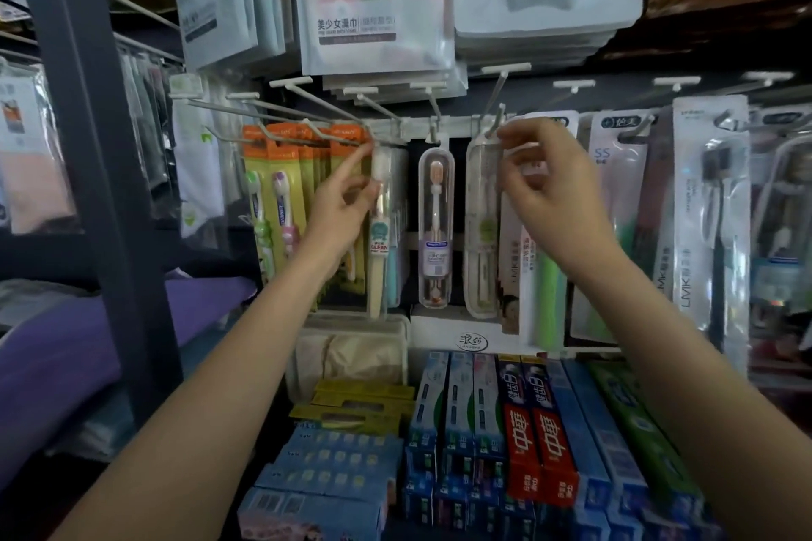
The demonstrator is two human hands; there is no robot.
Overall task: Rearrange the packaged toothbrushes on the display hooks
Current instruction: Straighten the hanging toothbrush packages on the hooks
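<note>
shop rack in front of me, dark upright post [83,145] on the left, big flat packets [378,0] hanging along the top row. under my arms a shelf of toothpaste boxes [540,430], red ones in the middle, blue either side, yellow boxes [356,404] to the left of them. middle row is white hooks [307,101] with toothbrush packs: orange-topped cards [281,198] far left, tall clear-and-white packs [707,224] far right. between my hands one clear tube case [434,228] hangs alone on its hook, pinkish brush inside, touching neither hand. my left hand [340,206] is up at a hook end, index finger stretched up to the top of a cream brush pack [378,228], thumb and other fingers pinched on the pack's side; pack hangs upright, just beside the orange cards. my right hand [545,176] is pinched narrow at the top of another clear case [481,233], right at the tip of its hook [498,114]; can't tell if the case's hole is on the hook or off it. case hangs straight down.
</note>
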